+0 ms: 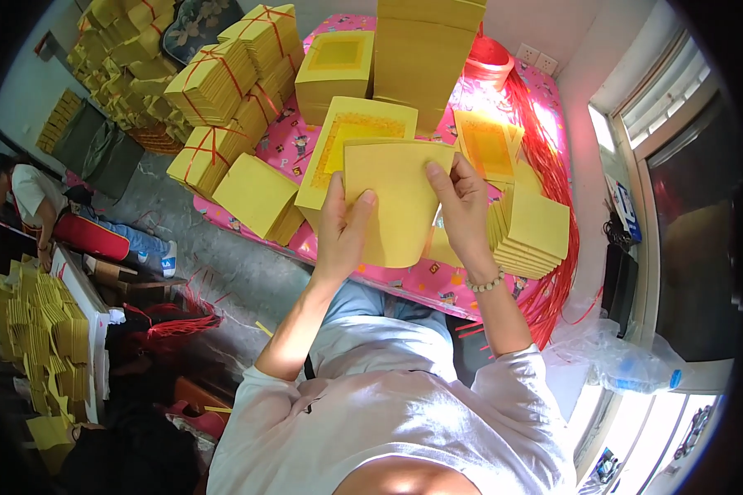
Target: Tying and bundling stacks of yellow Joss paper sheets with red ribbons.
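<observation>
Between my two hands I hold a few sheets of yellow paper (396, 198) upright over the table's near edge. My left hand (344, 227) grips their left side, thumb on the front. At the upper right corner my right hand (461, 198), with a beaded bracelet on its wrist, pinches the sheets. Just behind them lies a stack of yellow paper (380, 115) with an orange-bordered square on top. To the right sits a fanned pile of folded yellow paper (539, 229), and a printed sheet stack (485, 147) lies beyond it.
A pink patterned cloth (285, 153) covers the table. Bundles tied with red string (215, 78) stand at the left, a tall yellow stack (425, 66) at the back. Long red strings (537, 165) hang along the right edge. Another person (37, 194) sits at far left near a paper-laden table (99, 330).
</observation>
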Tool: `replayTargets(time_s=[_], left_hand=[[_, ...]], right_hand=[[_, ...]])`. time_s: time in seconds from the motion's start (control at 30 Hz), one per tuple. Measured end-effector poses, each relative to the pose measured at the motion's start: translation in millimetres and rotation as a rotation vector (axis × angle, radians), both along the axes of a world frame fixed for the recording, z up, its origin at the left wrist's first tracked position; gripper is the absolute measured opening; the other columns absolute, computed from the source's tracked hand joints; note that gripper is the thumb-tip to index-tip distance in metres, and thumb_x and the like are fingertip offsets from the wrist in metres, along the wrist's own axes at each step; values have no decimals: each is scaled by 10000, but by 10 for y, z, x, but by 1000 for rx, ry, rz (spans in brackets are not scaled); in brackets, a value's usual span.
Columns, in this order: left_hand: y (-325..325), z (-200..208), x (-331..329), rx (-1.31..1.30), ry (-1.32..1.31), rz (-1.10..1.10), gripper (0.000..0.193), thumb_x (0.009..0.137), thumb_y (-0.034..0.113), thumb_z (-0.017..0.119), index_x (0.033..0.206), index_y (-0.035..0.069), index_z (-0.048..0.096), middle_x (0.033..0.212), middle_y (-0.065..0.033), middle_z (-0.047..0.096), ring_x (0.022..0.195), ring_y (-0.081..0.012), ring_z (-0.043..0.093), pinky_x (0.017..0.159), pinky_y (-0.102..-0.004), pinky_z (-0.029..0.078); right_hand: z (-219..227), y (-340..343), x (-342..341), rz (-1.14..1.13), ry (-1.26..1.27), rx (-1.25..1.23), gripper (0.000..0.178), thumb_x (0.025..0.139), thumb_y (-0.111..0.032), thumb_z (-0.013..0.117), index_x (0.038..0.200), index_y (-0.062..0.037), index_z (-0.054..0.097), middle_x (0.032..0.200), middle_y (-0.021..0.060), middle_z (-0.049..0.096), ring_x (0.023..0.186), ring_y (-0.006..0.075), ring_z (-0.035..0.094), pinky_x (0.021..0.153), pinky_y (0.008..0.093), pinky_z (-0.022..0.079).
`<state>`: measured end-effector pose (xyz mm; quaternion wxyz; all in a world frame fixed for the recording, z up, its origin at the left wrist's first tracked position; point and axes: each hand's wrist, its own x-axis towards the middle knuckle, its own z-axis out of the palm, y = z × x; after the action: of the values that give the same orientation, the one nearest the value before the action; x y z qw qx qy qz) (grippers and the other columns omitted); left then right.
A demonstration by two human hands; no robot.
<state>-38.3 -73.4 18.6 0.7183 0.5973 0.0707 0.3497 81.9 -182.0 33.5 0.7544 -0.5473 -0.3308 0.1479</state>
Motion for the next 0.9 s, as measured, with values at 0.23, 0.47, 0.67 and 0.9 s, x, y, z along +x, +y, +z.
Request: replayTargets(time_s=[0.23,0.47,0.67,0.9], left_hand=[[-86,-15,-206,-14,72,-46,285,952,77,474,1228,15,442,1112,-53,565,1009,-93,519,876,-257,426],[-7,-31,-467,-100,131,3,322,949,76,490,1263,17,452,1178,-62,552,1070,-121,518,927,-272,408],[-33,-72,-544,-134,158,-5,311,949,80,501,1252,22,464,1185,-62,549,1085,-125,514,946,-275,395],[-43,-72,-609,-95,146,9,315,945,76,514,1251,18,469,1173,-45,558,1069,-110,520,921,-258,404]], right_hand=[[-78,-123,-82,-76,-10,-59,110,916,-116,609,909,-6,616,783,-38,595,692,-1,512,585,172,407],[-257,-233,-431,96,65,-213,194,889,-155,645,801,15,612,606,-67,496,532,-2,426,449,186,314],[-325,-296,-509,138,23,-270,197,910,-116,614,954,74,635,820,9,653,717,34,587,610,181,487],[-323,-323,-653,180,106,-213,237,908,-157,623,980,66,655,777,22,667,666,31,582,559,188,471]])
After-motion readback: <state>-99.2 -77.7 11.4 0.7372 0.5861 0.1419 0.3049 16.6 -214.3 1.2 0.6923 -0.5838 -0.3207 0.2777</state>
